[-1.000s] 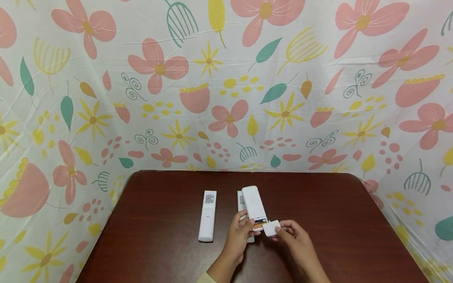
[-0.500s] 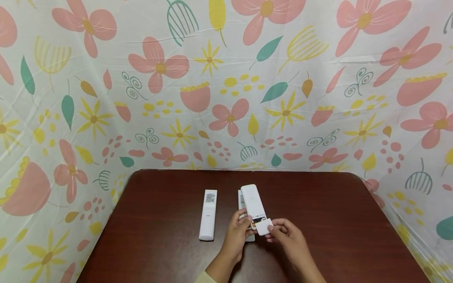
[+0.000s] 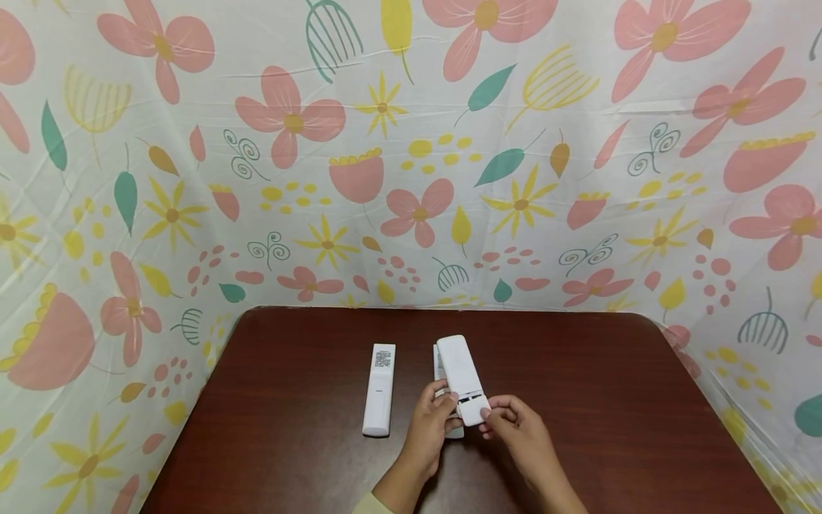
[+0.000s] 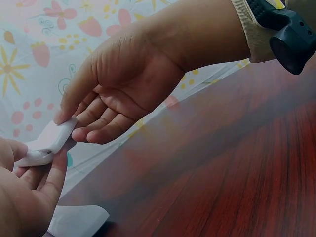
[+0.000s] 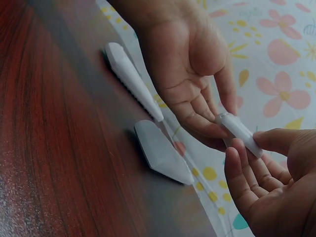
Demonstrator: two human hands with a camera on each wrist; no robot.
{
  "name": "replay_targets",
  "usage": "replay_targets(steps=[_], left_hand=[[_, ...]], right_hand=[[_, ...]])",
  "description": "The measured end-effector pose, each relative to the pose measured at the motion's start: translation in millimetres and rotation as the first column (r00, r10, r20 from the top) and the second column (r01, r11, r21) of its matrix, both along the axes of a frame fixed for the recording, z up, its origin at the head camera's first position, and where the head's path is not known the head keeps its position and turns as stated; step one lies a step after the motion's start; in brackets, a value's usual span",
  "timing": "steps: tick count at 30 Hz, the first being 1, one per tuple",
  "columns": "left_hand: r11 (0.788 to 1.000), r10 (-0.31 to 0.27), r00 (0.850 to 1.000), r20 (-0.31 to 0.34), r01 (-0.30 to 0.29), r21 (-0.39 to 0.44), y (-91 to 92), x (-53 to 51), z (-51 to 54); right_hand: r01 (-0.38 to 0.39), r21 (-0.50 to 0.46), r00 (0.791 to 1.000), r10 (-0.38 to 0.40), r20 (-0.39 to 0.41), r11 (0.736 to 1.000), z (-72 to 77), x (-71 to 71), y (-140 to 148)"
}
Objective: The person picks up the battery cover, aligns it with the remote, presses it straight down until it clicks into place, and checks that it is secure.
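Observation:
A white remote control [image 3: 457,360], back side up, is held at its lower left edge by my left hand [image 3: 427,428], thumb on top and fingers beneath. My right hand [image 3: 521,432] pinches the white battery cover [image 3: 474,412] at the lower end of the remote. A narrow dark gap shows between the cover and the remote's body. In the left wrist view, the right thumb lies on the end of the cover [image 4: 61,132]. The right wrist view shows both hands meeting at the remote [image 5: 242,133], whose battery compartment is hidden there.
A second white remote [image 3: 379,392] lies face down on the dark wooden table [image 3: 289,428], left of the hands. Another white remote [image 3: 439,360] lies partly hidden under the held one and the left hand. Floral cloth [image 3: 411,178] hangs behind and beside the table.
My right hand has moved left with the battery cover, from beside the remote onto its open compartment. The batteries seen earlier are now covered. The left hand keeps its hold.

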State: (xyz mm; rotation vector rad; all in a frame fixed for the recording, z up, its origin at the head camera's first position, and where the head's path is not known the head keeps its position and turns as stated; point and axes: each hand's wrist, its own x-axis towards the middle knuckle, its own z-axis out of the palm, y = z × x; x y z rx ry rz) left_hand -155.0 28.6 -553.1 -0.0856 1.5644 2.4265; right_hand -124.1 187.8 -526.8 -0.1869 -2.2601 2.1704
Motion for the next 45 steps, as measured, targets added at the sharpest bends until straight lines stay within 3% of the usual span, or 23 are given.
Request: replay_targets(steps=[18, 33, 45], left_hand=[[1.000, -0.007, 1.000, -0.026, 0.008, 0.025, 1.2, 0.3, -2.5], [1.000, -0.002, 0.999, -0.038, 0.003, 0.012, 1.4, 2.6, -4.8], [1.000, -0.005, 1.000, -0.018, 0.005, 0.000, 0.5, 2.6, -4.5]], right_hand=[[0.018, 0.061, 0.999, -0.020, 0.031, 0.998, 0.5, -0.6, -2.8], [-0.014, 0.238, 0.993, -0.014, 0.116, 0.971, 3.8, -2.9, -0.6], [-0.037, 0.229, 0.992, 0.008, 0.123, 0.973, -1.3, -2.5, 0.6]])
